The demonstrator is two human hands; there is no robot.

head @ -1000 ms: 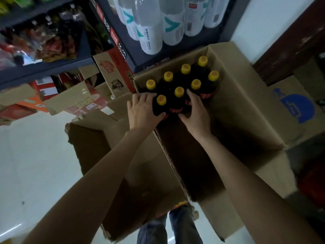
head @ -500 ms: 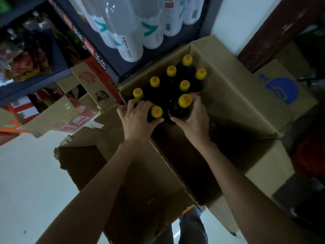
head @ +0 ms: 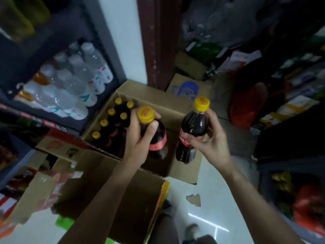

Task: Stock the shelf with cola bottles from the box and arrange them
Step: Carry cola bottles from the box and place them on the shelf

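Left hand: left hand wrapped round the shoulder of a cola bottle, thumb across the front just under the yellow cap; bottle upright, tipped slightly, lifted above the open box.
Right hand: right hand grasping a second cola bottle from its right side, fingers behind, thumb low on the front; bottle near upright, base hanging over the box's right edge.
Box: cardboard box on the floor below both hands; six more yellow-capped bottles stand in two rows at its left end, the right part looks emptied.
Key relation: the shelf lies up and to the left of both hands, so the left-hand bottle is the nearer one. Both bottles' long axes run roughly vertical, which suits setting them down standing.
Shelf contents: clear bottles with teal-marked white labels fill the visible tier; no cola there that I can make out.
Likely next move: swing left to the shelf, a judgement only; the destination tier is not identifiable.
Hidden or unclear: bottle bases partly masked by the hands and box wall; label text unreadable; shelf edges and the right-hand goods smeared by motion blur; a second, flattened carton covers the floor beneath the forearms.
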